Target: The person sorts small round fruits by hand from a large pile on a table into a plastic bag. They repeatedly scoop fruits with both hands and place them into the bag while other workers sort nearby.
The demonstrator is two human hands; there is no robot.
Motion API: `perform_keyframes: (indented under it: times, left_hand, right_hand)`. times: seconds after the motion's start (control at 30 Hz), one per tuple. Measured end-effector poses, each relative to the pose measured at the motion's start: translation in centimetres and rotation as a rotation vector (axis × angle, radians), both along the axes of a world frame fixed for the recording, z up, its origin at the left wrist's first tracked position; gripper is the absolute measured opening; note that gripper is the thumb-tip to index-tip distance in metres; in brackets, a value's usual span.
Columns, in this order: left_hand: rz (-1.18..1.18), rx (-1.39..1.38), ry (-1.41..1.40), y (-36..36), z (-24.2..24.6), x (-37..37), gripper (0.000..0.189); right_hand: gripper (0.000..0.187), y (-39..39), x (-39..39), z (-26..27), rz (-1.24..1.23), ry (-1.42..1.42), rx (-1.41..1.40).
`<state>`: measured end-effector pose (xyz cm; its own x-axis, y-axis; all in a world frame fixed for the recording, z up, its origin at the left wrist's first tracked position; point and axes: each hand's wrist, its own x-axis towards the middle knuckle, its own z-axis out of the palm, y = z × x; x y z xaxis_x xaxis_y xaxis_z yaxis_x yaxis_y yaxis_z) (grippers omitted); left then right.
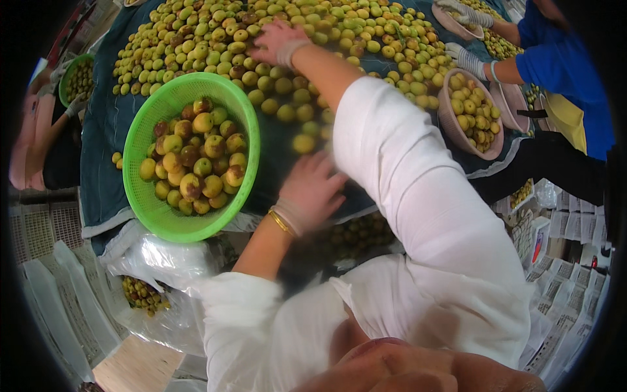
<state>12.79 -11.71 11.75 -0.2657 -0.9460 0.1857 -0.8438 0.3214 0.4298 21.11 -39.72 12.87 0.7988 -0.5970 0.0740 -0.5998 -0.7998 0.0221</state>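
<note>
A broad heap of yellow-green jujubes (205,44), some with brown patches, lies on a dark green cloth (105,127). My right hand (281,43), in a thin glove, reaches into the heap with its fingers spread over the fruit. Nearer to me, my left hand (313,193) is blurred above the cloth's edge, its fingers apart and no fruit visible in it. A loose yellow jujube (303,143) lies just beyond that hand. On the left stands a bright green plastic colander basket (250,166), holding many brown-marked jujubes (191,186).
A pink basket (448,122) of jujubes stands at the right, beside a co-worker's gloved hand (465,59). Another person's gloved hand (76,105) is by a green basket (62,88) at far left. Below the cloth are clear plastic bags (161,255) and lined crates (563,289).
</note>
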Motion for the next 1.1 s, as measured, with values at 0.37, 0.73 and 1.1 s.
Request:
perform_keyframes:
  times: [0.37, 0.73, 1.1]
  left_hand:
    - [0.278, -0.073, -0.059, 0.2, 0.8, 1.3, 0.066]
    - [0.512, 0.306, -0.072, 2.2, 1.5, 0.6, 0.101]
    - [0.415, 0.110, -0.044, 3.5, -0.8, -2.6, 0.077]
  right_hand:
    - [0.048, 6.6, -12.7, -2.6, 0.419, 0.042, -0.071]
    - [0.067, 12.7, -33.1, 0.2, -0.070, -0.227, 0.334]
    - [0.059, 17.9, -29.9, -1.1, 0.205, -0.234, 0.282]
